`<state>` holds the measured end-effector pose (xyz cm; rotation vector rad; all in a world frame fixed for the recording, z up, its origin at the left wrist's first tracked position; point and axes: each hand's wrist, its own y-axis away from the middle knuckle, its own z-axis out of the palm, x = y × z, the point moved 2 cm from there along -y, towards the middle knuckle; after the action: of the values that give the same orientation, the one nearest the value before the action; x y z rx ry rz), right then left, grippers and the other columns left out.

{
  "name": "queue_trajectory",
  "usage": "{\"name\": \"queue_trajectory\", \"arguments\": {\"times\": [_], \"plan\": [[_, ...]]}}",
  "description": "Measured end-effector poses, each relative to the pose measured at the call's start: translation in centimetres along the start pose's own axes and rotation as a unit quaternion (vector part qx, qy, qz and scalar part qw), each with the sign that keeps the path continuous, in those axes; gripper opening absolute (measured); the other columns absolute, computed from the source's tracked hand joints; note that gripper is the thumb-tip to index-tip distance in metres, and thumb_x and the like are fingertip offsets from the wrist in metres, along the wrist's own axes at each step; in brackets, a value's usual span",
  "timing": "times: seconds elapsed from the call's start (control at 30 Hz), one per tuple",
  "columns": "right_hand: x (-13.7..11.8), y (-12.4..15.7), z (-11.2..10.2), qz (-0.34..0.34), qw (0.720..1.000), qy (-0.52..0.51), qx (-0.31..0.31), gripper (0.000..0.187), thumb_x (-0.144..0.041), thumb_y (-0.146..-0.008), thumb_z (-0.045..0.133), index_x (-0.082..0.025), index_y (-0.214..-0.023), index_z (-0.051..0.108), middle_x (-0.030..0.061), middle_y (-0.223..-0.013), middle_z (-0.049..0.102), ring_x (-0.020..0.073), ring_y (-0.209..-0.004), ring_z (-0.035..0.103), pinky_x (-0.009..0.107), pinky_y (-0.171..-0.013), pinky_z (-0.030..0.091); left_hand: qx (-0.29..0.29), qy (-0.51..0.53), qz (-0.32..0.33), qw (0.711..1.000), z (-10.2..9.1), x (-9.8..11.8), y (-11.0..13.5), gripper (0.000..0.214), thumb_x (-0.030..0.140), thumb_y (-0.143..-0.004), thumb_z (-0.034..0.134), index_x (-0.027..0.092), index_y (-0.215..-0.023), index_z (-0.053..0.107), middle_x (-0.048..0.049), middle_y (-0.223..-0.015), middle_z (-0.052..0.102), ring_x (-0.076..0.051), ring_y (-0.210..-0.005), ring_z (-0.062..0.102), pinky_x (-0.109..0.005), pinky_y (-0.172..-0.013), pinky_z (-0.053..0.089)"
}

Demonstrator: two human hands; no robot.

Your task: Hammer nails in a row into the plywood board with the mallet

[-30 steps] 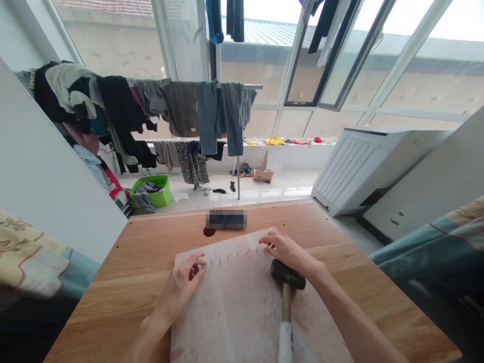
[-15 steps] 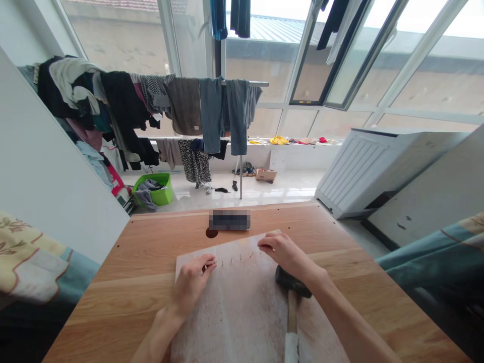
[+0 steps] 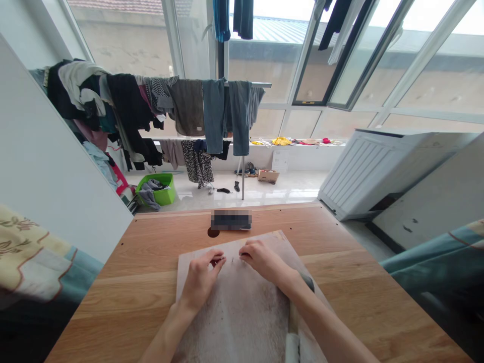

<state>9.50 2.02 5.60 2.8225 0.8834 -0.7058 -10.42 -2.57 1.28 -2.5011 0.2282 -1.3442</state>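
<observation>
On the board [image 3: 242,315], tiny nails [image 3: 233,260] stand between the pinched left hand [image 3: 201,278] and the right hand [image 3: 263,259], its grip unclear.

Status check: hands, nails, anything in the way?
Left hand, right hand: fingertips at small metal nails in pale wooden board. Grip unclear. Black-headed hammer lies under right forearm.

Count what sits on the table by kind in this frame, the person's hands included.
Wooden board: 1
Hammer: 1
Blurred object: 1
Hands: 2, left hand and right hand
Total: 5, leaving out the nails between the hands, too small to count
</observation>
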Motion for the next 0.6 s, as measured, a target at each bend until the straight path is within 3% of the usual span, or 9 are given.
{"name": "queue_trajectory", "arguments": {"times": [0.07, 0.23, 0.33, 0.43, 0.5, 0.6], "plan": [[-0.1, -0.2, 0.2, -0.002, 1.0, -0.008, 0.006, 0.024, -0.009, -0.092, 0.063, -0.016, -0.075, 0.078, 0.0057, -0.078, 0.074, 0.016, -0.071, 0.065, 0.023, -0.066, 0.041, 0.012, 0.007, -0.006, 1.0, 0.1, 0.4, -0.1, 0.014, 0.031, -0.088, 0.065, 0.021, -0.096, 0.071, -0.0032, -0.088, 0.079, -0.021, -0.082, 0.076, -0.03, -0.076, 0.06], [-0.2, 0.8, -1.6, 0.007, 0.999, -0.029, 0.042, 0.022, -0.015, -0.097, 0.06, -0.016, -0.085, 0.079, 0.0074, -0.086, 0.075, 0.0182, -0.079, 0.066, 0.025, -0.072, 0.043, -0.047, 0.009, 0.008, 0.999, 2.4, 0.4, -0.4, 0.012, 0.021, -0.087, 0.063, 0.021, -0.095, 0.071, -0.0036, -0.09, 0.079, -0.021, -0.083, 0.076, -0.03, -0.076, 0.06], [-0.4, 1.9, -2.4, 0.014, 0.998, -0.047, 0.043, 0.02, -0.015, -0.095, 0.063, -0.016, -0.085, 0.08, 0.0073, -0.085, 0.075, 0.0192, -0.079, 0.066, 0.026, -0.073, 0.044, -0.037, 0.003, 0.01, 0.999, 2.9, 0.7, -0.6, 0.012, 0.02, -0.086, 0.064, 0.02, -0.095, 0.072, -0.0044, -0.091, 0.079, -0.021, -0.083, 0.076, -0.031, -0.077, 0.06], [-0.9, 2.8, -2.4, 0.011, 0.996, -0.083, 0.018, 0.017, -0.015, -0.093, 0.066, -0.017, -0.083, 0.081, 0.0043, -0.078, 0.074, 0.0172, -0.073, 0.066, 0.024, -0.07, 0.046, -0.03, 0.011, 0.01, 0.999, 1.7, 2.2, -0.3, 0.011, 0.025, -0.088, 0.066, 0.021, -0.096, 0.071, -0.0027, -0.087, 0.079, -0.019, -0.077, 0.074, -0.029, -0.074, 0.06], [-1.5, 3.3, -2.1, 0.001, 0.993, -0.115, -0.009, 0.015, -0.017, -0.092, 0.068, -0.02, -0.086, 0.081, 0.0014, -0.078, 0.075, 0.0152, -0.07, 0.068, 0.021, -0.067, 0.048, -0.063, 0.004, 0.018, 0.998, 0.2, 3.5, 0.2, 0.018, 0.029, -0.089, 0.068, 0.022, -0.106, 0.071, -0.0022, -0.089, 0.079, -0.017, -0.073, 0.073, -0.028, -0.072, 0.06], [-2.1, 4.5, -2.0, -0.006, 0.988, -0.15, -0.035, 0.018, -0.022, -0.091, 0.071, -0.025, -0.107, 0.079, 0.0008, -0.097, 0.078, 0.016, -0.082, 0.072, 0.021, -0.077, 0.052, -0.132, -0.059, 0.07, 0.987, -2.3, 4.6, 1.7, 0.053, 0.038, -0.086, 0.074, 0.027, -0.136, 0.059, -0.0079, -0.122, 0.073, -0.023, -0.102, 0.072, -0.037, -0.092, 0.06]]}}
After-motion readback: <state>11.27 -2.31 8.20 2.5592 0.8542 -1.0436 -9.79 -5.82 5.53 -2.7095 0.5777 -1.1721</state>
